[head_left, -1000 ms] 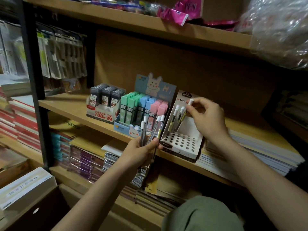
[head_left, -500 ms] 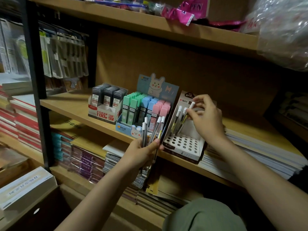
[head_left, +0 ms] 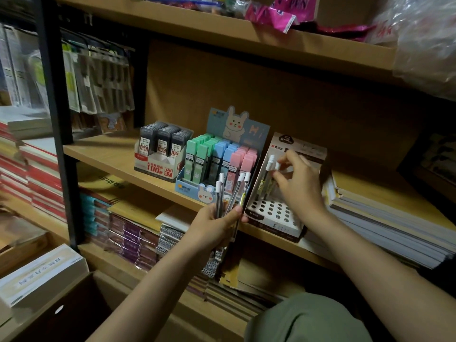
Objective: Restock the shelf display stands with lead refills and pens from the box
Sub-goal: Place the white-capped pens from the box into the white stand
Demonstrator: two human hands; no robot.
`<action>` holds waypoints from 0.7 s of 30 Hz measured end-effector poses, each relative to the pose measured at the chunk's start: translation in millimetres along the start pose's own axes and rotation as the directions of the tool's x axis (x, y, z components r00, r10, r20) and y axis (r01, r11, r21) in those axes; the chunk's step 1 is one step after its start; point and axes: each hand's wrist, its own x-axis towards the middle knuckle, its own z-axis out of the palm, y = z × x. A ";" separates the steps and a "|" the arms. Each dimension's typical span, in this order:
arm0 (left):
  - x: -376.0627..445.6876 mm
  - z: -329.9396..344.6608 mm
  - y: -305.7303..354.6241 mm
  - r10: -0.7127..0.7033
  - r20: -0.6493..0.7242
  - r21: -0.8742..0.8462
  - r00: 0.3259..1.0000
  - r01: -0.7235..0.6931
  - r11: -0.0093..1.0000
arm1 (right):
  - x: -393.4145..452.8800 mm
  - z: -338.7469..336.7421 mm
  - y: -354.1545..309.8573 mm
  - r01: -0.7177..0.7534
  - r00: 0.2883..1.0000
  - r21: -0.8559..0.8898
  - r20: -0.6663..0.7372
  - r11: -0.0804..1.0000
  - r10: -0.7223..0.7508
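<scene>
While the left hand (head_left: 217,219) grips spare pens (head_left: 230,193) fanned upright at the shelf's (head_left: 111,154) front edge, ready to draw from, the right hand (head_left: 299,185) pinches one pen (head_left: 275,169). It is steering that pen into the holed stand (head_left: 274,213) at the same edge.

In front of me runs a wooden shelf (head_left: 103,154) held by a black upright post (head_left: 53,102). On it, from left to right, stand a white box of dark lead refill cases (head_left: 160,154), touching it a blue rabbit-printed display stand (head_left: 222,164) filled with green, blue and pink refill cases, then a white pen stand (head_left: 274,215) with round holes, two pens upright in its back row. Just right of that lies a stack of notebooks (head_left: 385,218). My hands work over the pen stand.
</scene>
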 end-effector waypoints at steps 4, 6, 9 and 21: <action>-2.1 0.1 1.5 0.024 0.048 0.016 0.999 -0.025 1.000 | -8.6 -0.3 -2.6 0.006 1.000 -0.014 -0.018 1.000 -0.007; -2.2 0.3 2.6 0.044 0.082 -0.003 0.996 -0.044 0.999 | -12.3 -6.7 -8.6 -0.020 0.998 0.003 -0.058 1.000 0.020; -3.5 1.7 6.2 0.077 0.149 -0.027 0.986 -0.074 0.997 | -21.1 -17.4 -25.2 -0.039 0.999 0.206 -0.009 0.978 0.041; -9.4 2.0 10.4 0.080 0.221 -0.039 0.972 -0.073 0.997 | -38.5 -29.3 -47.9 -0.328 0.918 0.579 0.383 0.746 0.106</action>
